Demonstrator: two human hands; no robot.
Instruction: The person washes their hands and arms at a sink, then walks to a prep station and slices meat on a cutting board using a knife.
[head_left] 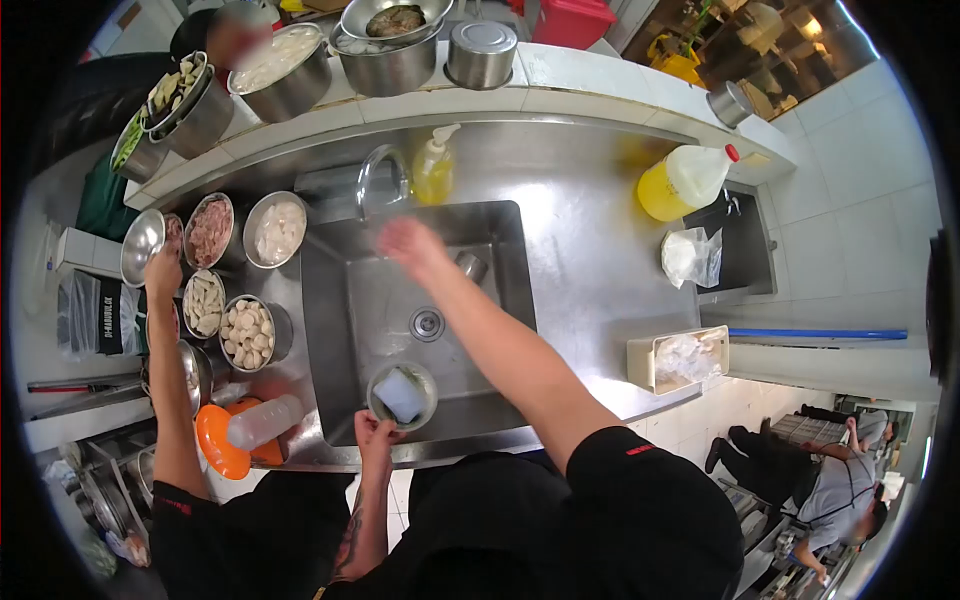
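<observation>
Your left hand [376, 438] is closed at the near edge of the sink, thumb and fingers pinching the rim of a round, pale, translucent bowl [431, 400]. The bowl sits at the near end of the wide grey metal sink [520, 290], below the round metal drain [427, 324] in your view, and a pale blue, soft-looking block [402, 393] lies inside it. Your right hand [408, 247] is stretched over the far part of the sink, near the curved chrome faucet [384, 180]; it is blurred, so you cannot tell how far its fingers are spread or whether they hold anything. Just beyond the sink stands a clear pump bottle of yellow liquid [434, 172], and a small metal cup [471, 265] lies in the basin beside your right forearm. To your left, a co-worker's bare arm [170, 370] reaches to a shiny, round metal bowl [142, 246].
</observation>
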